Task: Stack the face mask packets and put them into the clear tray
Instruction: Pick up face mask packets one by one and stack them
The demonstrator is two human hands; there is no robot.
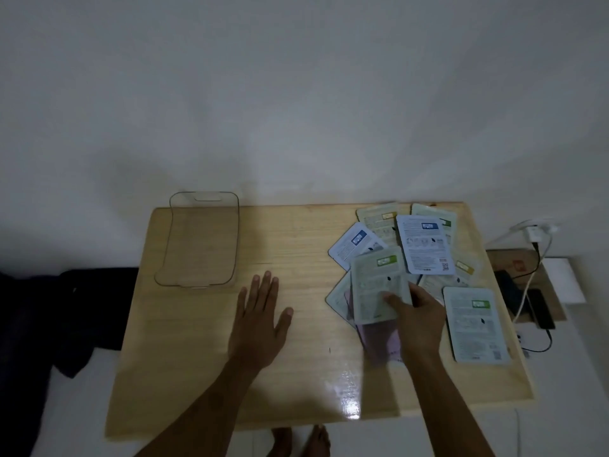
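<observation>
We start from the wooden table [204, 351], where the clear tray [201, 240] sits empty at the far left corner, well apart from the face mask packets [425, 245] scattered in an overlapping heap on the right half. These packets look light, thin and glossy — we expect them to flex and slide over one another, so pinching a small stack at a short edge should hold better than lifting from the middle. Our left hand [260, 319] lies flat, fingers spread, holding nothing, on bare wood between tray and heap. Our right hand [418, 316] grips a green-labelled packet [379, 285] by its near corner, thumb on top. Off the table's right edge lie a charger and cables [535, 258] — close to the outermost packets, though not in the path to the tray.
</observation>
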